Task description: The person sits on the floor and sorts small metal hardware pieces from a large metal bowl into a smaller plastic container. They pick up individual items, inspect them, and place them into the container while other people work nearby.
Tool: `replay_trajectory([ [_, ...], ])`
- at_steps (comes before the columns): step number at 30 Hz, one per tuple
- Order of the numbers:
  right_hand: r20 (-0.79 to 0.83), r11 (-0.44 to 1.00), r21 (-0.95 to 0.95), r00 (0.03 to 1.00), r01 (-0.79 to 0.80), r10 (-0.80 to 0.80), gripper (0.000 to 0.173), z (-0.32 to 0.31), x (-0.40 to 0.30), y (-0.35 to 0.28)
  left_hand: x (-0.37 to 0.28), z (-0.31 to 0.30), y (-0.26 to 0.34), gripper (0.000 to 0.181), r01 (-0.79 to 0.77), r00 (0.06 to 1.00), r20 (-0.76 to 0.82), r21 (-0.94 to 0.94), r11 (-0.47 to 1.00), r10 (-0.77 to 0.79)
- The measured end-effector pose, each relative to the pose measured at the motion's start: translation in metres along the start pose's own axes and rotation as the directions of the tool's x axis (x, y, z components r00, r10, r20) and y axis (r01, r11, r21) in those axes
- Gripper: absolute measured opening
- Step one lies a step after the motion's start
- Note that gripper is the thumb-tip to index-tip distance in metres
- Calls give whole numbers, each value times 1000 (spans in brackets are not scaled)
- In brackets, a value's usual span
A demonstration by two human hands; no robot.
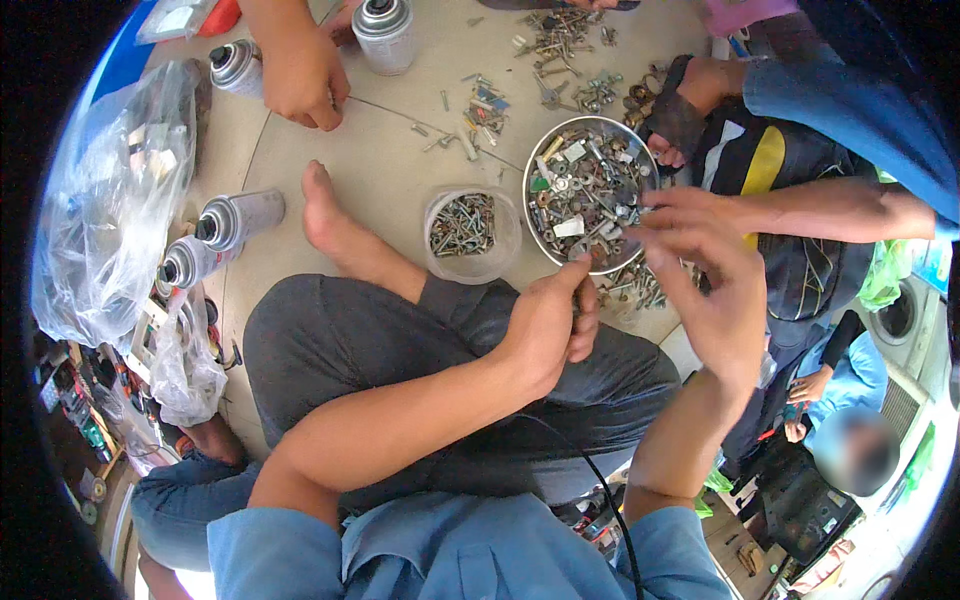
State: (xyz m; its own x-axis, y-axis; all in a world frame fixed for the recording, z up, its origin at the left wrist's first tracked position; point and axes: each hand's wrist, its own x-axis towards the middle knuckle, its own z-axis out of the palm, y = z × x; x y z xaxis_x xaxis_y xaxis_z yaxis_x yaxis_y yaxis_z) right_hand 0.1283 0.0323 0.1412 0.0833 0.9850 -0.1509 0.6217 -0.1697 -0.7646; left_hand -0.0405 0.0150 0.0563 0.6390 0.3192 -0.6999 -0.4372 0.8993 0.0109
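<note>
A round metal bowl point(527, 217) of mixed nuts, screws and small fittings stands on the floor before me. My left hand point(551, 319) is at the bowl's near edge, thumb and curled fingers close together; whether it holds something small I cannot tell. Above the bowl's right side is my right hand point(697, 270), blurred, its fingers bent and spread; its fingertips overlap the pile and a co-worker's hand. Left of the bowl stands a clear plastic tub point(510, 240) of screws point(461, 225). Loose screws and bolts point(484, 112) lie on the floor beyond.
A co-worker's hand point(667, 202) reaches to the bowl from the right, and another person's hand point(307, 90) is at upper left. Spray cans point(251, 217) lie or stand at left, near a clear plastic bag point(112, 202). More hardware point(559, 37) lies at the top.
</note>
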Motion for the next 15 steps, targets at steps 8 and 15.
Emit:
replay_trajectory([
  [8,109,606,-739,939,296,-326,13,89,93,77,-7,3,-5,55,37,999,16,171,985,-41],
  [15,165,581,-767,959,273,-232,15,104,104,91,-8,2,-1,55,29,998,48,186,982,-38],
])
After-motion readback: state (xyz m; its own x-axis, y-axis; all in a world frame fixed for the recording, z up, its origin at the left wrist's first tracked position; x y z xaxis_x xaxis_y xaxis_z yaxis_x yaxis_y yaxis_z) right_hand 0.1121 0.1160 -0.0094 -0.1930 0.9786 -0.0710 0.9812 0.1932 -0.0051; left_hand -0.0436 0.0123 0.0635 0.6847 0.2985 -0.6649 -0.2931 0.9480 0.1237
